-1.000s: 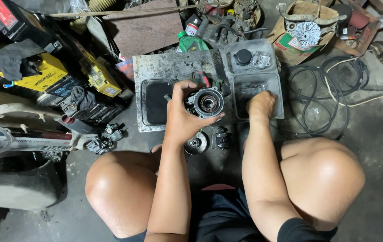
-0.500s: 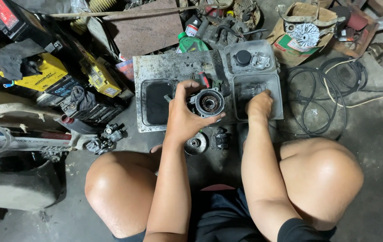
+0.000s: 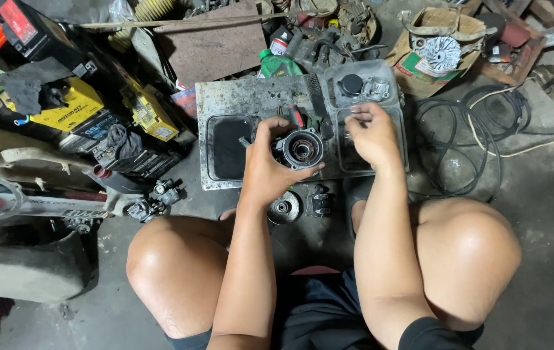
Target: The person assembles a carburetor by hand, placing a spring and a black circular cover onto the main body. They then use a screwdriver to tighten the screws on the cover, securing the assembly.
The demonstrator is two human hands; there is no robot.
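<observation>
Left hand: our left hand point(image 3: 265, 170) curls closed around a round dark metal housing with a ringed bore point(image 3: 301, 149), holding it just above the tray's near edge.
Right hand: our right hand point(image 3: 372, 135) pinches its fingertips together over the grimy grey metal tray point(image 3: 251, 100); we cannot tell what it grips.
Floor: a small round metal disc point(image 3: 283, 209) lies between our knees.
Right side: black coiled cable point(image 3: 458, 152).

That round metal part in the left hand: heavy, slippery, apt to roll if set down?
The round metal part looks like solid cast metal, so probably heavy for its size and stiff. Its surface is dark and grimy like the tray below, so possibly greasy; the left hand wraps its rim. Being round, it could roll on edge, less so laid flat.
</observation>
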